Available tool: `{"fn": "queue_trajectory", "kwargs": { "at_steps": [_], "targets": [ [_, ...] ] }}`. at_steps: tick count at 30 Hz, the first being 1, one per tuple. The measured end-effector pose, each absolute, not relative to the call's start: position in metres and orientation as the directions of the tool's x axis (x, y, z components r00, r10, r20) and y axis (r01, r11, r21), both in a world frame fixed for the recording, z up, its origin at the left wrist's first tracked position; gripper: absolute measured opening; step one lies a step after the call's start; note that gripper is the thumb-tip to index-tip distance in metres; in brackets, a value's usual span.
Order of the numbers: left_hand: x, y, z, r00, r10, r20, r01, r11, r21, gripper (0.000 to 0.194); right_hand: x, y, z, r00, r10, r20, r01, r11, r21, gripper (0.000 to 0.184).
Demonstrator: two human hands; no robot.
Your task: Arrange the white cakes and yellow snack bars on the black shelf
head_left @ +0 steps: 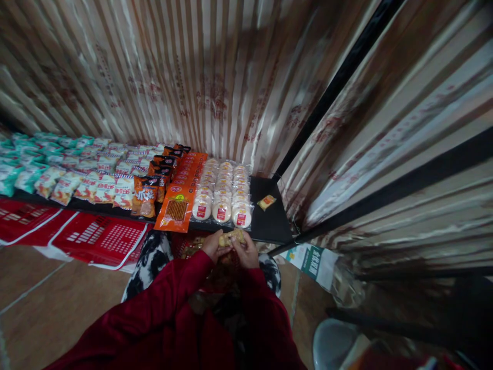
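Both my hands meet just below the front edge of a low black shelf point(271, 223). My left hand point(213, 245) and my right hand point(246, 252) are closed together on a small yellowish snack packet point(230, 237). Under my hands lies an open bag of more snacks point(215, 277) on my lap, mostly hidden by my red sleeves. On the shelf right in front stand rows of round white rice crackers point(223, 192), a row of orange packets point(181, 198), and one loose yellow packet point(266, 202) on the bare black part.
Further left the shelf carries rows of dark orange, white-red and green snack bags point(77, 174). Red printed banners point(96, 236) hang below the shelf. Striped curtains point(215, 77) close the back and right. A grey stool point(333, 341) stands at the lower right on the tiled floor.
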State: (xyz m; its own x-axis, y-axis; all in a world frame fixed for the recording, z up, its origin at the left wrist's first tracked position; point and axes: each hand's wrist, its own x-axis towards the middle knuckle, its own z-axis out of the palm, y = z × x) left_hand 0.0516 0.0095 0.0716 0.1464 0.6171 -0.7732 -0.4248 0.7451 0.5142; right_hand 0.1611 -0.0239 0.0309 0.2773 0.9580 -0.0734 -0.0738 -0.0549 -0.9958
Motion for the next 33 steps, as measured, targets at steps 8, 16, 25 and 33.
{"fn": "queue_trajectory", "kwargs": {
  "at_steps": [8,16,25,33],
  "targets": [
    [0.054,0.015,0.096,0.173,0.600,-0.781,-0.343,0.780,0.524,0.032,0.171,-0.021,0.033,0.366,0.919,-0.148,-0.130,-0.107,-0.986,0.046],
    [0.064,0.024,0.106,0.177,0.671,-0.720,-0.350,0.726,0.592,0.015,0.179,-0.020,0.038,0.418,0.896,-0.149,-0.197,-0.071,-0.978,0.060],
    [0.083,0.046,0.116,0.225,0.761,-0.608,-0.223,0.648,0.728,0.018,0.196,-0.012,0.048,0.434,0.888,-0.153,-0.340,0.004,-0.941,0.051],
    [0.109,0.064,0.133,0.272,0.802,-0.531,-0.186,0.586,0.789,0.014,0.218,-0.002,0.051,0.460,0.887,-0.044,-0.249,0.081,-0.965,0.043]
  ]
}}
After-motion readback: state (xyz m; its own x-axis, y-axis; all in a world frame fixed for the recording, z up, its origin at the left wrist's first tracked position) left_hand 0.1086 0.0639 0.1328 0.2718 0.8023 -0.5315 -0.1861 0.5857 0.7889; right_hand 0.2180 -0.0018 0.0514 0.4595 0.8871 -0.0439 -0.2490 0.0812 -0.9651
